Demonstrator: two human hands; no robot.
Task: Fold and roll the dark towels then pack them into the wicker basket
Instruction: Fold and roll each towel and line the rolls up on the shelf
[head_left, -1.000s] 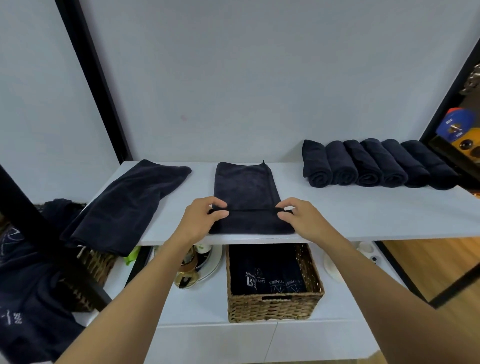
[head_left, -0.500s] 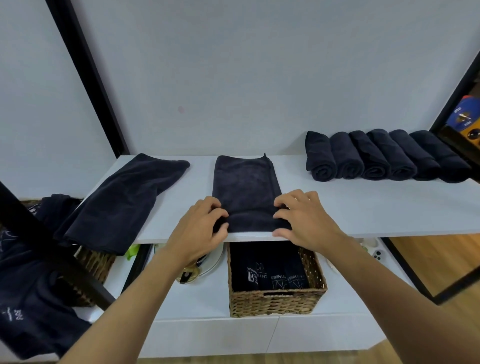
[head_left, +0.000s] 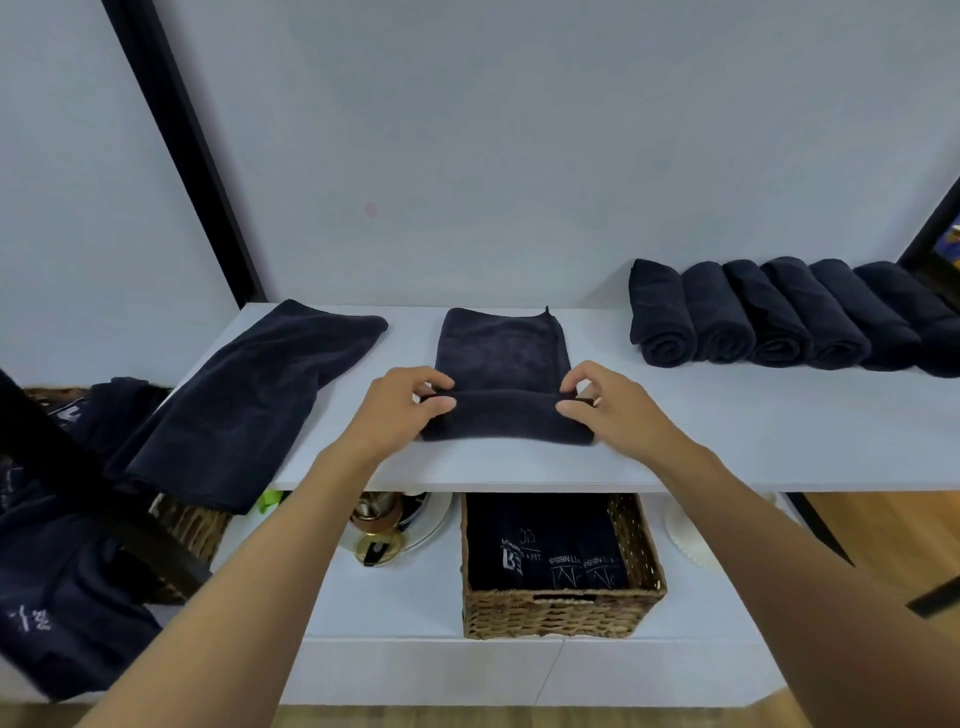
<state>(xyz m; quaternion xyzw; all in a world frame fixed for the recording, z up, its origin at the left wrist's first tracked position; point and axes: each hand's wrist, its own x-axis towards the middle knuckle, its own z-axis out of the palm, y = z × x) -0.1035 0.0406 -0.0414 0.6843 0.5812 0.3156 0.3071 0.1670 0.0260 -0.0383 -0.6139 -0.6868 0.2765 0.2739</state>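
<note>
A dark towel (head_left: 501, 358), folded into a narrow strip, lies on the white shelf (head_left: 727, 431) with its near end turned into a thick roll. My left hand (head_left: 402, 410) pinches the roll's left end and my right hand (head_left: 605, 410) pinches its right end. Several rolled dark towels (head_left: 774, 319) lie in a row at the shelf's back right. A loosely folded dark towel (head_left: 249, 395) drapes over the shelf's left front edge. Below the shelf stands the wicker basket (head_left: 561, 613) with dark printed towels inside.
A black slanted frame bar (head_left: 182, 150) runs up the left wall. More dark cloth (head_left: 57, 587) and another wicker basket (head_left: 192, 525) sit at lower left. A brass and glass object (head_left: 379, 525) and a white plate (head_left: 685, 535) rest on the lower white surface.
The rolled end has grown thicker and moved farther from the shelf's front edge. Both hands shifted from pressing flat on the towel to pinching the roll's ends.
</note>
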